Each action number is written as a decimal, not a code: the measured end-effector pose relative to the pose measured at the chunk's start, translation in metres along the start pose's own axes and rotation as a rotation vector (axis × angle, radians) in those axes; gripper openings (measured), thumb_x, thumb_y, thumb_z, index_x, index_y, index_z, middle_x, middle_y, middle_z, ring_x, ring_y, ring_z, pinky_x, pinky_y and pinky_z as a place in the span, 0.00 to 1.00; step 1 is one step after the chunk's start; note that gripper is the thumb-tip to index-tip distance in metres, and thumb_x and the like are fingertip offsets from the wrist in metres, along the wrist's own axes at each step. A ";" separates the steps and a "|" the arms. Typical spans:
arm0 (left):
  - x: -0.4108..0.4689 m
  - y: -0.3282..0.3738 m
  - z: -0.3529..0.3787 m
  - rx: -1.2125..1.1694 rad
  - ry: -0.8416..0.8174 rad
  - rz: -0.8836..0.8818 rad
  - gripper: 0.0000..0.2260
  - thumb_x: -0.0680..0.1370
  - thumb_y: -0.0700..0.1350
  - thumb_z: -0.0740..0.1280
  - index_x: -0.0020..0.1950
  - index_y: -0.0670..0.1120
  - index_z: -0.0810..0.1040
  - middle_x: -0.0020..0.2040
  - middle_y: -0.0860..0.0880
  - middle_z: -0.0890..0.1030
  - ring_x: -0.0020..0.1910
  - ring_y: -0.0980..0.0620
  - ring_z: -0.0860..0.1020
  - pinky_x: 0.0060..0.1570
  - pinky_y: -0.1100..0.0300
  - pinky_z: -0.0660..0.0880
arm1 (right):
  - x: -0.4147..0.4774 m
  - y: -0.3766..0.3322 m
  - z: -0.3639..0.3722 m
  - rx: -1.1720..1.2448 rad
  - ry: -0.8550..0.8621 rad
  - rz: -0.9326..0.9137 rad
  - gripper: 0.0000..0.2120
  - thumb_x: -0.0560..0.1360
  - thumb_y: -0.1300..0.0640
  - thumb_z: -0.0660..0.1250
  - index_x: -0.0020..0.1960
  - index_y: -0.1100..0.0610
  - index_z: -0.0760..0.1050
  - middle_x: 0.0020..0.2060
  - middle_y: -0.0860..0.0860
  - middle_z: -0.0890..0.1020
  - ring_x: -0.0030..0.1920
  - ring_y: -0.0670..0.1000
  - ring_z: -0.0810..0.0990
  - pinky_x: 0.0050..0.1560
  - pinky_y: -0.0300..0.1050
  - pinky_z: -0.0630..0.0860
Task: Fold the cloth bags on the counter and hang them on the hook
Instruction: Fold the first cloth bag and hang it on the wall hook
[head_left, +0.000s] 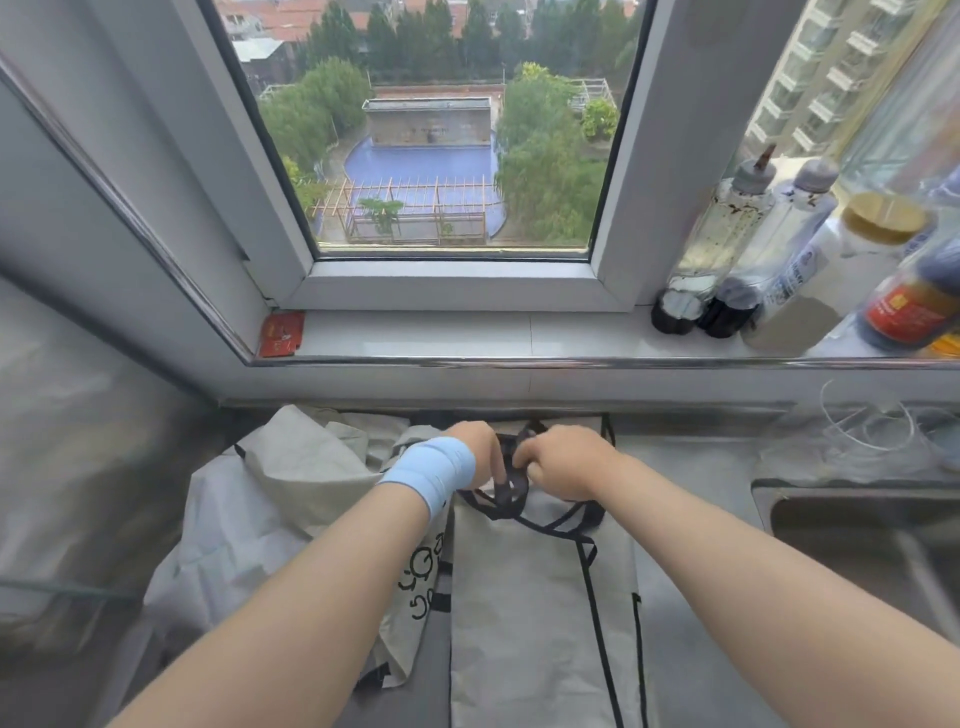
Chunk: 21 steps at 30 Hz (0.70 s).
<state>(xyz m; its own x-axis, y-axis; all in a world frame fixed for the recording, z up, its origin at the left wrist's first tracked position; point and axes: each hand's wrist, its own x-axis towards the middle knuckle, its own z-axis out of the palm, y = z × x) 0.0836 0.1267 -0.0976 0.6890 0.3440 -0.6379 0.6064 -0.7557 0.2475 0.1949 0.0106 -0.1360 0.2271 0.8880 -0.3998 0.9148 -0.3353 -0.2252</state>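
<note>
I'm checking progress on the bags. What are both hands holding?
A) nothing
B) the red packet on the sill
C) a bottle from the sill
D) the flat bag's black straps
D: the left hand and right hand both grip the black straps bunched atop the flat grey bag.

A home kitchen: steel sink (852, 525), sauce bottles (737, 249) on windowsill (467, 338).

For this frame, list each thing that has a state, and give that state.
left hand: gripping the black straps
right hand: gripping the same straps
front bag: folded narrow, flat on the counter
other bags: crumpled, unfolded
bottles: standing, capped
</note>
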 end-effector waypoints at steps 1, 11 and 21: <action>0.005 -0.003 0.007 -0.005 0.039 -0.006 0.15 0.75 0.38 0.65 0.54 0.54 0.84 0.57 0.52 0.82 0.53 0.48 0.80 0.54 0.58 0.77 | -0.002 0.005 0.006 -0.092 -0.054 0.050 0.17 0.76 0.52 0.56 0.58 0.46 0.79 0.55 0.51 0.83 0.55 0.56 0.80 0.54 0.48 0.75; 0.030 -0.013 0.043 0.306 0.141 0.018 0.12 0.79 0.47 0.60 0.58 0.52 0.80 0.57 0.47 0.81 0.56 0.44 0.79 0.49 0.57 0.72 | -0.003 0.000 0.026 0.001 0.120 0.079 0.18 0.73 0.43 0.61 0.60 0.49 0.72 0.52 0.50 0.83 0.53 0.57 0.80 0.48 0.49 0.75; 0.011 -0.042 -0.062 0.060 0.492 0.013 0.10 0.74 0.49 0.64 0.54 0.55 0.79 0.51 0.49 0.81 0.49 0.44 0.78 0.47 0.58 0.74 | 0.026 -0.016 -0.041 0.682 0.511 0.459 0.09 0.75 0.57 0.60 0.41 0.54 0.78 0.37 0.50 0.81 0.41 0.56 0.80 0.41 0.45 0.73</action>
<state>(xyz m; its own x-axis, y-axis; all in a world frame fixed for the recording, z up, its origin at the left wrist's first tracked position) 0.0906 0.1973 -0.0698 0.8107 0.5458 -0.2120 0.5827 -0.7874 0.2010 0.2003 0.0522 -0.1061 0.7791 0.6009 -0.1786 0.3474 -0.6510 -0.6750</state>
